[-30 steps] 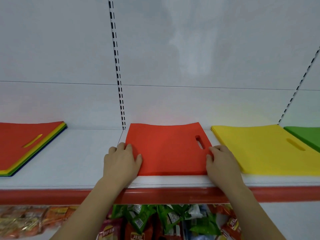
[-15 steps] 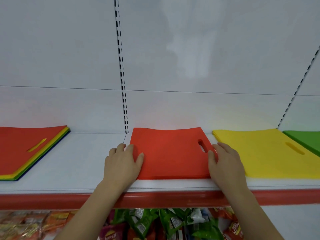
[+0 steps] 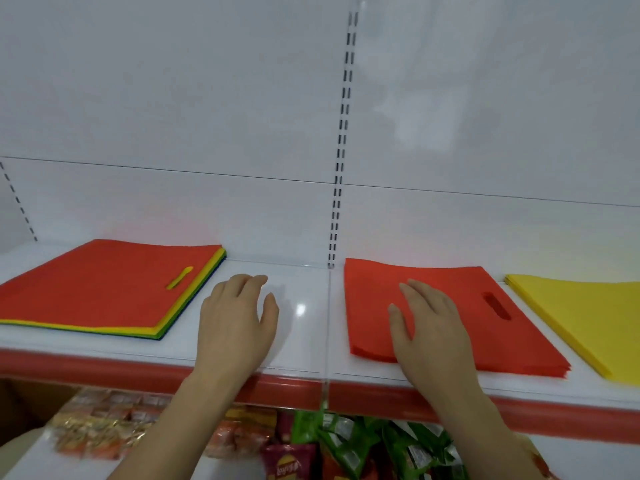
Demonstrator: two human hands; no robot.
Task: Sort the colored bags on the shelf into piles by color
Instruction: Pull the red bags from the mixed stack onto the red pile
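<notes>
Shop, retail aisle. White metal gondola shelf running across, red price-strip edge fronting it, slotted upright climbing back panel. Packaged snack bags sitting crowded on tier below, crisp packet showing among them.

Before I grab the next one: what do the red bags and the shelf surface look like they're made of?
Red bags: probably non-woven fabric or felt-like sheet. They look matte with no shine, lie thin and flat, and have a die-cut slot handle; the stack's front edge looks slightly ragged. Shelf: likely painted metal or a similar hard sheet with a glossy white finish, since it shows a bright light reflection.
</notes>
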